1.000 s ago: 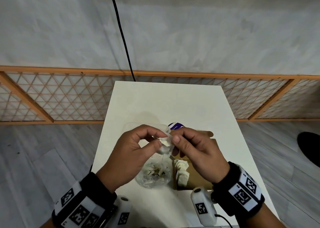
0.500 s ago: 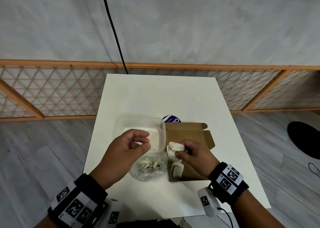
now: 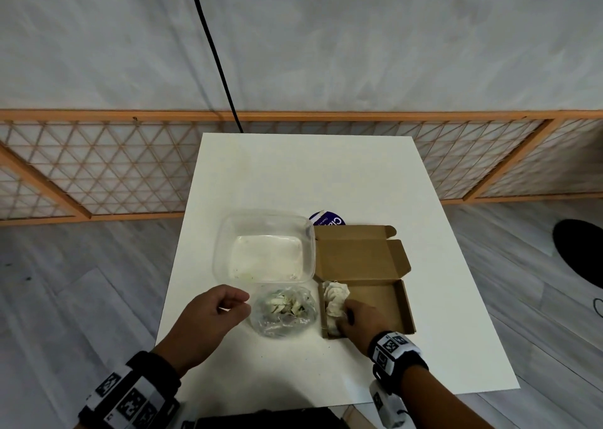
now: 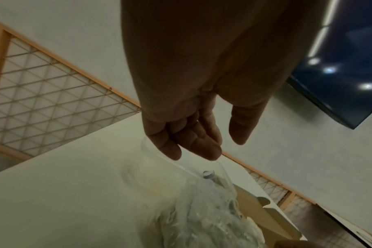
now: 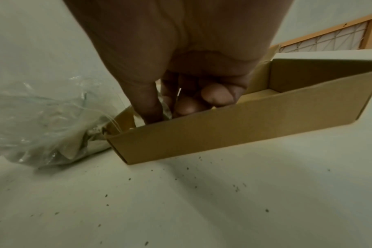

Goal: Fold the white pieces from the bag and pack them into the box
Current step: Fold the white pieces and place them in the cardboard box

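Two hands, one down in the box

Broad and white, the desk (image 3: 326, 174) carries everything. On it sits the open cardboard box (image 3: 385, 301), with a clear plastic tub (image 3: 264, 249) and the crumpled clear bag (image 3: 284, 311) just beside it. White pieces (image 3: 334, 298) lie along the box's left wall. The right hand (image 3: 357, 319) reaches in, fingers (image 5: 151, 104) curled down onto the nearest piece. The left hand (image 3: 208, 317) hovers beside the bag, fingers loosely curled, holding nothing.
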A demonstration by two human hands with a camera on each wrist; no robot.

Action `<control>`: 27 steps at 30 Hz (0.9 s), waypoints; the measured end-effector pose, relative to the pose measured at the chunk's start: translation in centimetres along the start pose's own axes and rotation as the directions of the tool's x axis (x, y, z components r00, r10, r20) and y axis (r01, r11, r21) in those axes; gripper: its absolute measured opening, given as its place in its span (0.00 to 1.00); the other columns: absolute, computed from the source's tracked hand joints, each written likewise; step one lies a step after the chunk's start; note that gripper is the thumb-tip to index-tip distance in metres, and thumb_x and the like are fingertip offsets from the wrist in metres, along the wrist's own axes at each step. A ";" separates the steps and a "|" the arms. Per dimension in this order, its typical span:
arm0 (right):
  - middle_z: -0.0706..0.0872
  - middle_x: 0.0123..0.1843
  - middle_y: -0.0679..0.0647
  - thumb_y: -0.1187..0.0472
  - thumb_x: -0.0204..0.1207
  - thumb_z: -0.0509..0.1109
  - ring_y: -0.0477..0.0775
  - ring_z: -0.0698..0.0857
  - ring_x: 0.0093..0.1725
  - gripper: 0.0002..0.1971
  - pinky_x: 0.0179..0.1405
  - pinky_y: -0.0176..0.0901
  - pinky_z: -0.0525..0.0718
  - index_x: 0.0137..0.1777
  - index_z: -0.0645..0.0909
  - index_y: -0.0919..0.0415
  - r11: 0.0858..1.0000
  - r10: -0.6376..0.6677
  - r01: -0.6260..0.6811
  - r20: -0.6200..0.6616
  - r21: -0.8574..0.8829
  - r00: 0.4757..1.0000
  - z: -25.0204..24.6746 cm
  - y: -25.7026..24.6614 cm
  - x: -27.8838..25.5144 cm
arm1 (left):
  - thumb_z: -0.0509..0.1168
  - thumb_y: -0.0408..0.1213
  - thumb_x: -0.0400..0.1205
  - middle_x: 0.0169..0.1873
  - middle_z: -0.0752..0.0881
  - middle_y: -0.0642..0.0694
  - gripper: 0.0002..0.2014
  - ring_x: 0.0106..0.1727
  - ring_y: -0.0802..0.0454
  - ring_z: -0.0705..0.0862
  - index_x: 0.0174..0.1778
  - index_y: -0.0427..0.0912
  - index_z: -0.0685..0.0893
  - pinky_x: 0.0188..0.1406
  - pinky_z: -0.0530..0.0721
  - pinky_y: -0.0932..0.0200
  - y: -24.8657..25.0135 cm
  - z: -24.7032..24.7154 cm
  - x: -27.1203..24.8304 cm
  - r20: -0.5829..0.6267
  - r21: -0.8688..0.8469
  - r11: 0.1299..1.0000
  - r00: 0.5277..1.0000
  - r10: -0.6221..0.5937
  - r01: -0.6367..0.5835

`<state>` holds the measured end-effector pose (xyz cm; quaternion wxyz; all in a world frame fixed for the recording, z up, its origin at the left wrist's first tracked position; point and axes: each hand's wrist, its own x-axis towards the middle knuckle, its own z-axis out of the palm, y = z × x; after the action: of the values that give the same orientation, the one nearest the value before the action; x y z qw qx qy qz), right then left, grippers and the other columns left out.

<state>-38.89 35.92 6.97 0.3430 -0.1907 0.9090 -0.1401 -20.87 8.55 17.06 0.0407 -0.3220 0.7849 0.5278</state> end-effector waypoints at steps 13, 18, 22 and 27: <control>0.82 0.51 0.46 0.44 0.80 0.69 0.51 0.83 0.48 0.08 0.50 0.45 0.84 0.47 0.80 0.45 0.967 -0.251 0.253 -0.292 -0.029 0.923 -2.2 -4.5 -1.6 | 0.71 0.42 0.86 0.55 0.89 0.61 0.08 0.54 0.65 0.85 0.58 0.54 0.92 0.52 0.73 0.79 -2.2 2.9 2.7 0.143 0.182 0.983 0.990 0.001 -0.028; 0.84 0.59 0.53 0.49 0.86 0.64 0.56 0.84 0.59 0.14 0.59 0.50 0.83 0.64 0.87 0.47 0.848 -0.520 0.507 -0.058 -0.153 0.852 -0.5 -10.1 -1.2 | 0.72 0.44 0.84 0.66 0.87 0.53 0.14 0.61 0.57 0.88 0.66 0.51 0.88 0.64 0.82 0.61 -2.3 3.5 3.4 0.156 0.161 0.986 0.985 -0.073 0.047; 0.81 0.66 0.58 0.49 0.85 0.61 0.66 0.85 0.65 0.18 0.64 0.59 0.83 0.71 0.82 0.51 0.870 -0.408 0.400 0.036 -0.288 0.912 1.7 -11.9 0.6 | 0.71 0.42 0.85 0.69 0.84 0.54 0.19 0.63 0.56 0.86 0.74 0.48 0.84 0.62 0.79 0.65 -1.9 3.8 2.9 0.175 0.212 0.977 0.983 -0.057 0.019; 0.86 0.65 0.56 0.48 0.83 0.64 0.60 0.85 0.66 0.17 0.64 0.51 0.82 0.67 0.83 0.52 0.945 -0.317 0.316 -0.005 -0.087 0.948 3.0 -11.6 1.6 | 0.66 0.37 0.88 0.75 0.78 0.55 0.20 0.69 0.56 0.82 0.78 0.49 0.80 0.67 0.74 0.69 -1.7 3.7 2.2 0.202 0.288 0.953 0.979 0.037 -0.096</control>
<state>-35.09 24.54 8.33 0.2992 -0.3473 0.8749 -0.1564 -22.68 10.33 13.14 0.1468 -0.2327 0.8577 0.4343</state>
